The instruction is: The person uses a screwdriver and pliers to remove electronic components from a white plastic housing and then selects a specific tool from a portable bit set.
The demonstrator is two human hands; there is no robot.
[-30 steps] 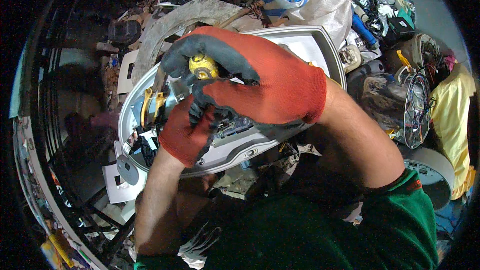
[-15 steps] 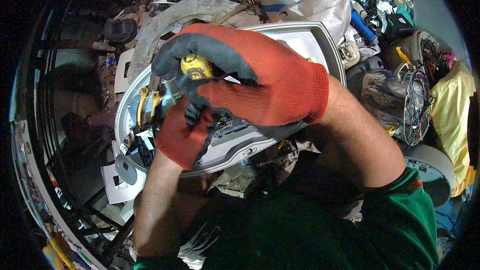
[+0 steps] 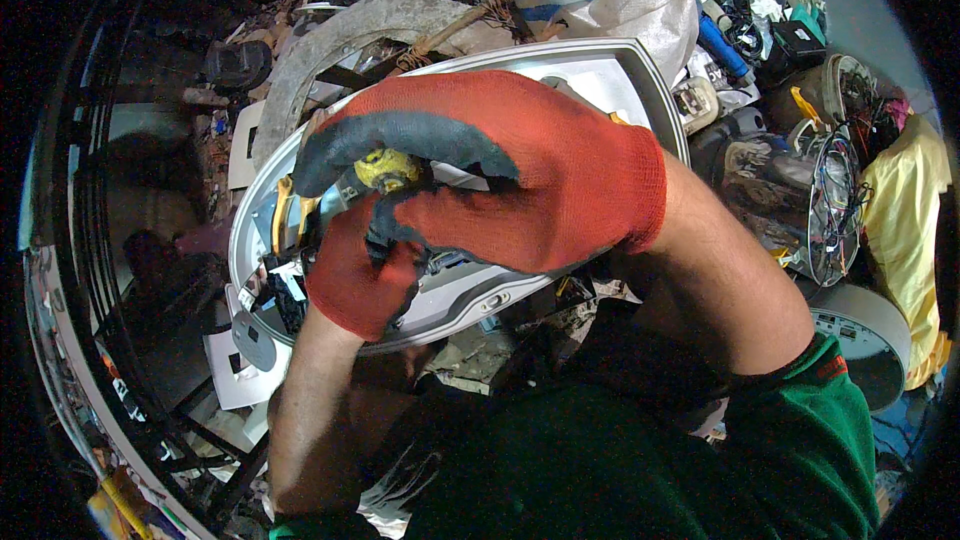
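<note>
My right hand (image 3: 510, 170), in a red glove with dark grey palm coating, curls around a yellow-handled screwdriver. Only the rounded butt of the screwdriver (image 3: 387, 170) shows between fingers and thumb; its shaft is hidden. Just below, my left hand (image 3: 365, 275) in a matching glove is closed and partly covered by the right. What the left fingers hold cannot be seen. Both hands are over a large pale grey plastic housing (image 3: 478, 308) with a raised rim. Yellow pieces (image 3: 284, 212) and small black parts (image 3: 288, 295) lie in its left end.
Behind the housing lie a grey ring-shaped piece (image 3: 300, 58) and a white woven sack (image 3: 645, 0). Scrap electronics and a wire-wrapped drum (image 3: 832, 200) crowd the right, beside a yellow sack (image 3: 910, 230). A dark metal rack (image 3: 85, 270) stands along the left.
The right hand has turned slightly, its fingers more stretched over the handle. The yellow butt has shifted down a little. The left hand has moved only slightly.
</note>
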